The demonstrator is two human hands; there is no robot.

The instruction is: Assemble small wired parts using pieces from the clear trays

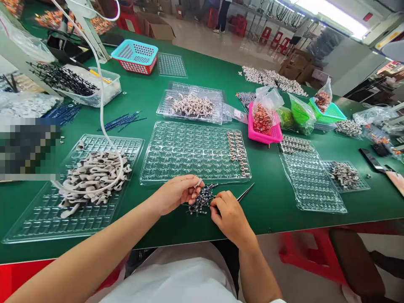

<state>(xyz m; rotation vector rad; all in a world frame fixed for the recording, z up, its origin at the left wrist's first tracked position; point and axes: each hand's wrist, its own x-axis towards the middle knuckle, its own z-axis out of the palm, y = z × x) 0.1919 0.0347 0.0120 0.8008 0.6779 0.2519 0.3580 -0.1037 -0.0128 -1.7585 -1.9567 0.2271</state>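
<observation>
My left hand (pixel 176 195) is closed in a pinch around a small beige plastic part (pixel 198 183), just above a heap of small dark components with thin wire leads (pixel 202 201). My right hand (pixel 232 216) reaches to the right side of that heap, thumb and fingertips together; what they grip is too small to make out. Pointed tweezers (pixel 246 192) stick out beyond the right hand, and whether it holds them is hidden. Behind both hands lies a clear blister tray (pixel 186 151), with finished-looking beige parts (pixel 236 145) in its right-hand columns.
At left, a heap of beige parts (pixel 94 174) sits on another clear tray, crossed by a white tube (pixel 101 97). Farther back are stacked trays with beige pieces (pixel 192 105) and a blue basket (pixel 135 52). A pink basket (pixel 265 134) and a partly filled tray (pixel 312 176) are at right.
</observation>
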